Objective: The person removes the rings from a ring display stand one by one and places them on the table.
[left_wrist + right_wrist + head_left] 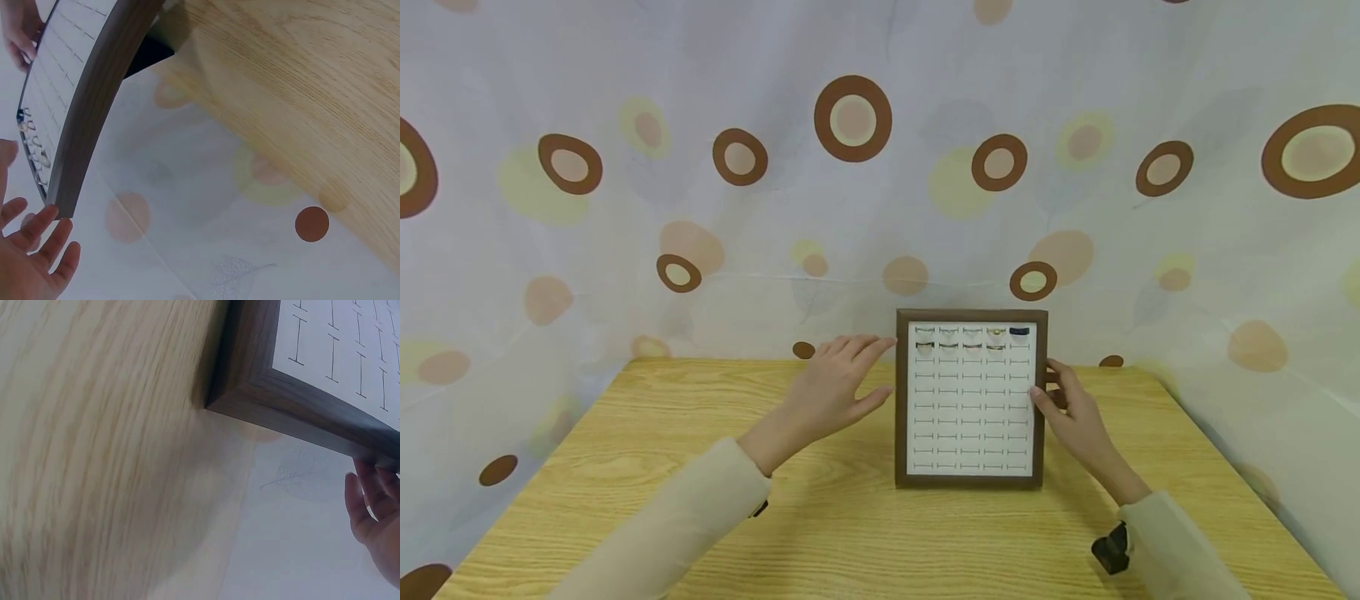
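A ring display frame (901, 417) with a brown wooden border and a white slotted face stands upright on the table, leaning back slightly. Several rings (972, 346) fill its top two rows; the lower slots hold none. My right hand (1071, 412) holds the frame's right edge, thumb at the front and fingers partly hidden behind. At the left edge, my left hand (831, 387) is spread with fairly straight fingers. In the left wrist view, the left fingers (59, 240) are by the frame's upper corner; whether they touch it is unclear.
The wood-grain table (700, 417) extends to both sides of the frame and in front. Behind it hangs a pale curtain (880, 217) patterned with circles, which also runs along both sides. A dark support (150, 56) shows behind the frame.
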The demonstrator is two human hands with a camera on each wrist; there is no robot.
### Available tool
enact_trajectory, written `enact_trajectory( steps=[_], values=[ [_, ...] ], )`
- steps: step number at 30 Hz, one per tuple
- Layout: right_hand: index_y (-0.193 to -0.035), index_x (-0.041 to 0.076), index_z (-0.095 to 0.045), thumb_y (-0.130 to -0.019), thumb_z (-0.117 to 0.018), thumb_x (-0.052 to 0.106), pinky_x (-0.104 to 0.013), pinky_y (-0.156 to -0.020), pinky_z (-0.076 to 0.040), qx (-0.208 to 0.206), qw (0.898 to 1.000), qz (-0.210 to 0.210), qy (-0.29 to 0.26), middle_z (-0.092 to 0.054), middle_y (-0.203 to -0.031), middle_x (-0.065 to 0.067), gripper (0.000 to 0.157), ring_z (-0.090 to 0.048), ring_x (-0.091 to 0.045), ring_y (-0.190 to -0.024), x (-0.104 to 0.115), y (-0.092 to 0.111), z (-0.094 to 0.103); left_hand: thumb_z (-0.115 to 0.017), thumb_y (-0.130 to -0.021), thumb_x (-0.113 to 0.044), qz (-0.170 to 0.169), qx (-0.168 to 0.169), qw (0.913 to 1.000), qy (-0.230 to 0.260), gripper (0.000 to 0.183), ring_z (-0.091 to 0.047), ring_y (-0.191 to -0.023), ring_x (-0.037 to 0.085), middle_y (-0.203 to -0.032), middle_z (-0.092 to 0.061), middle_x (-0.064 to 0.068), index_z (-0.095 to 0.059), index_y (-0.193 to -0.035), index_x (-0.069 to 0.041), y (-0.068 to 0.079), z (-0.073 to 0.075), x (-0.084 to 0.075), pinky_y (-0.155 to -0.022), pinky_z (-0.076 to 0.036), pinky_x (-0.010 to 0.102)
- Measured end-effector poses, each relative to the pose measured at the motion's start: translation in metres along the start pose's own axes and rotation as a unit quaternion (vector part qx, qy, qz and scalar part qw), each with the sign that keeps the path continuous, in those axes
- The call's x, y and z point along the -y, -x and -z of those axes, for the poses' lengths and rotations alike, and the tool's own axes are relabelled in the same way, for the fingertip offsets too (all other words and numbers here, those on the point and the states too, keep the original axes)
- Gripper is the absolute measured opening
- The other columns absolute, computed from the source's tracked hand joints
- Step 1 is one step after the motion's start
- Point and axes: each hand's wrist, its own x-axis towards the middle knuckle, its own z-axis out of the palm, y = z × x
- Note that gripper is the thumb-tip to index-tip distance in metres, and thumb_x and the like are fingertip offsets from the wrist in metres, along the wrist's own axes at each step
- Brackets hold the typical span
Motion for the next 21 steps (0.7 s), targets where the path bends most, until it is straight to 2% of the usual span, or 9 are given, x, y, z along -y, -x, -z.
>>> enact_trajectory(
  steps=[11, 21],
  values=[
    [-0.136, 0.001, -0.033, -0.094, -0.049, 0.015, -0.013, -0.069, -0.046, 0.008, 1.0, -0.009, -0.014, -0.055, -0.114, -0.021, 0.047, -0.055, 0.003, -0.082, -0.003, 0.001, 0.002, -0.064, -0.083, -0.035, -0.019, -0.033, 0.9991, 0.019, 0.048, -0.056, -0.102, 0.019, -0.111, -0.061, 0.0, -0.052, -0.125, -0.016, -0.027, -0.018, -0.014, -0.087, -0.044, 0.034],
    [-0.136, 0.002, -0.033, -0.094, -0.05, 0.014, -0.012, -0.07, -0.046, 0.011, 1.0, -0.007, -0.016, -0.055, -0.116, -0.021, 0.047, -0.055, 0.004, -0.083, -0.002, 0.001, 0.002, -0.067, -0.082, -0.026, -0.025, -0.07, 0.9967, 0.03, 0.038, -0.056, -0.097, 0.016, -0.106, -0.062, -0.003, -0.057, -0.117, -0.016, -0.041, -0.031, -0.014, -0.081, -0.043, 0.031]
  ],
)
